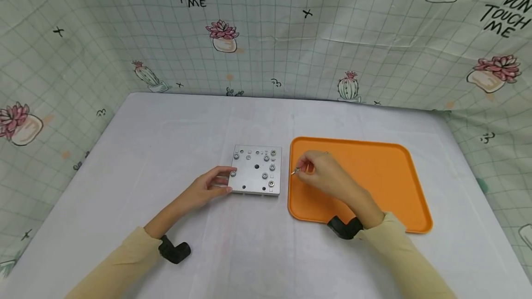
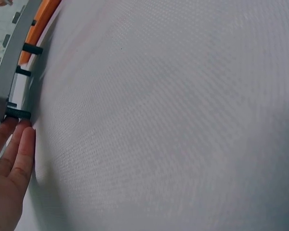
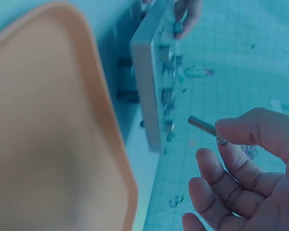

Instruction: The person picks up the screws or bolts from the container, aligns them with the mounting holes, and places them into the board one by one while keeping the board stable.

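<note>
A silver metal plate [image 1: 250, 182] with several holes and socket-head screws [image 1: 264, 176] is left of centre in the head view. My left hand [image 1: 208, 187] grips its left edge, the thumb at the near corner. Threaded screw ends [image 2: 20, 113] stick out under the plate in the left wrist view, by the fingertips. Between thumb and index finger, my right hand [image 1: 326, 174] pinches a loose screw [image 3: 202, 126], its threaded end pointing toward the plate. That hand is over the left side of an orange tray [image 1: 374, 165]; the screw is apart from the plate.
White cloth [image 1: 187, 128] covers the table under plate and tray. Behind and at the sides hangs a grid-patterned curtain [image 1: 266, 36] with plant drawings. The tray's raised left rim [image 1: 291, 197] stands close beside the plate.
</note>
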Motion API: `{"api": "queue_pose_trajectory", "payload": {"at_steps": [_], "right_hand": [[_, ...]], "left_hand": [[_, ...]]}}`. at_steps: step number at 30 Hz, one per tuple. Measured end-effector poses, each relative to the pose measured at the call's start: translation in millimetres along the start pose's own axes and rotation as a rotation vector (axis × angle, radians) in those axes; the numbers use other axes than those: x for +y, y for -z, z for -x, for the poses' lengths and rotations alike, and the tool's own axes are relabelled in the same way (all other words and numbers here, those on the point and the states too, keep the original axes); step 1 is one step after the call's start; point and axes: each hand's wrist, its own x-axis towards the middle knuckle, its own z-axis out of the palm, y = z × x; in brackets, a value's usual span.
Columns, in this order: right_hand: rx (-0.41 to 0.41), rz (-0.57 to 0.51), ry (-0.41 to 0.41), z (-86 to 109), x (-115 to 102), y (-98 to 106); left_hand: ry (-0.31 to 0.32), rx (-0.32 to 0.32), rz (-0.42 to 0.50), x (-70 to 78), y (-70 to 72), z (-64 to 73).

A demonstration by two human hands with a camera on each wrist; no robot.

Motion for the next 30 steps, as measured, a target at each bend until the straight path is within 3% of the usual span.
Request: {"api": "queue_pose_trajectory", "payload": {"at_steps": [9, 16, 30], "right_hand": [[-0.034, -0.034, 0.069, -7.6, -21, -13], [-0.049, 0.004, 0.143, -13.0, -30, -25], [-0.090, 0.117, 0.157, -18.2, -36, -42]], "left_hand": [[0.013, 0.012, -0.009, 2.2, 0.8, 2.8], [-0.008, -0.002, 0.005, 0.6, 0.8, 1.0], [-0.001, 0.003, -0.001, -0.9, 0.9, -0.3]]}}
